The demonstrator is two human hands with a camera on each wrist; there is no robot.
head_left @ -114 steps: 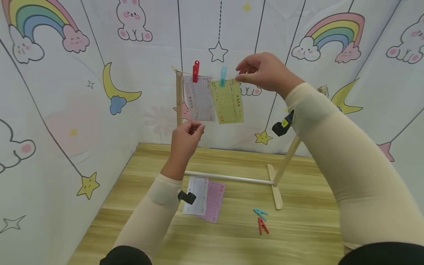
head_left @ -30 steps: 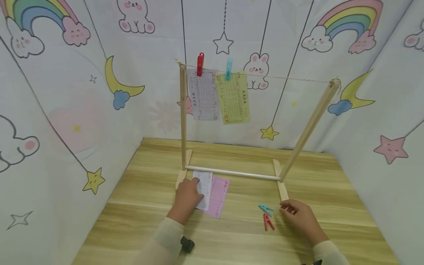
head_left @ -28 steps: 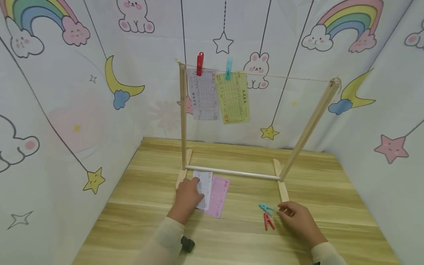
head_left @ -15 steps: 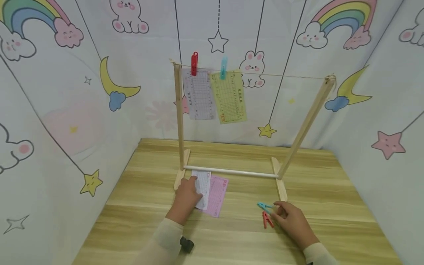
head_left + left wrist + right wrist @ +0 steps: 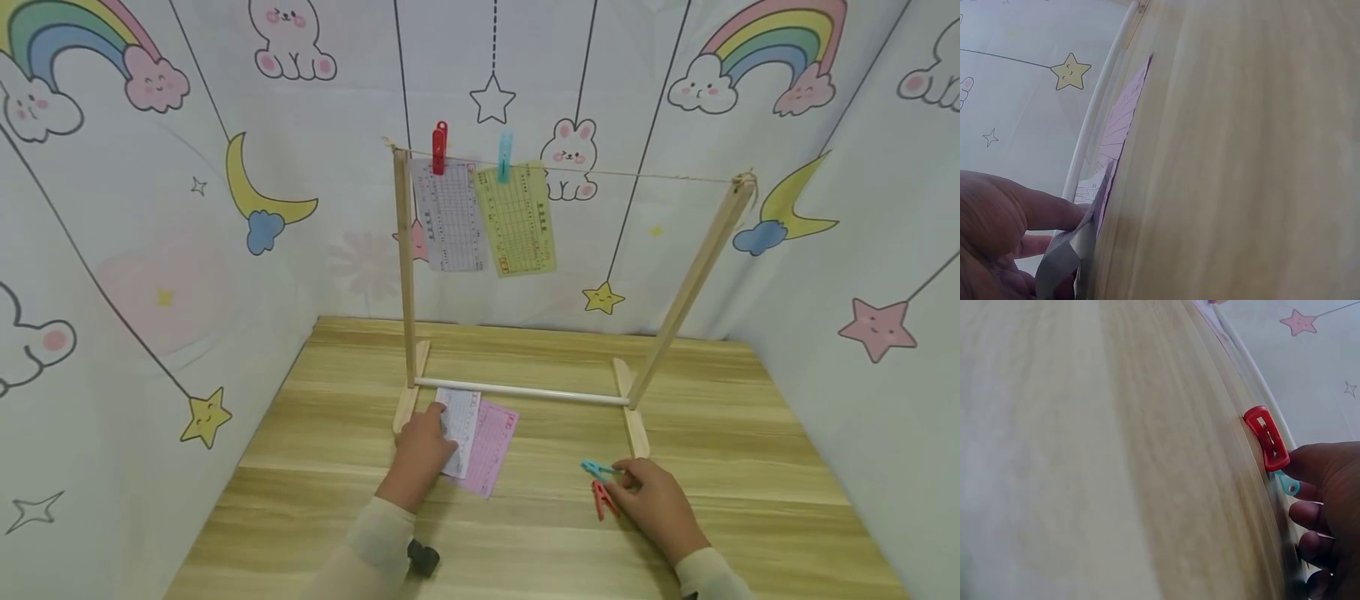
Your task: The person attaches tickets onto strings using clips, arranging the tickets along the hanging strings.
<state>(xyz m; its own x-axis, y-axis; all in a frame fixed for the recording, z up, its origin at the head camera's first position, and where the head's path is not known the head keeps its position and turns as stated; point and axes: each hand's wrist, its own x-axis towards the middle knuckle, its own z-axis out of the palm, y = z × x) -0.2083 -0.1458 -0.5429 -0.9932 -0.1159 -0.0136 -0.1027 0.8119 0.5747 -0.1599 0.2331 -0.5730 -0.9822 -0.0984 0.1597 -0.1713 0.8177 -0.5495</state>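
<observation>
A white printed slip (image 5: 466, 417) lies partly over a pink slip (image 5: 495, 437) on the table. My left hand (image 5: 420, 457) pinches the white slip's left side; in the left wrist view the paper (image 5: 1059, 265) bends up between thumb and fingers. My right hand (image 5: 662, 507) has thumb and index finger round the legs of a blue clothespin (image 5: 592, 467). Just in front lies a red clothespin (image 5: 599, 502), its tail beside my thumb in the right wrist view. On the string (image 5: 637, 174), another red clothespin (image 5: 439, 152) and a light blue one (image 5: 505, 158) hold two slips.
The string runs between a left wooden post (image 5: 407, 275) and a leaning right post (image 5: 690, 292). A white rod (image 5: 525, 391) joins their feet low over the table (image 5: 540, 550). Patterned cloth walls (image 5: 315, 150) enclose the back and sides.
Both hands have come down from the string to the table. Over the last second my right hand slid left to the blue clothespin and closed its fingertips on it; my left stayed at the white slip.
</observation>
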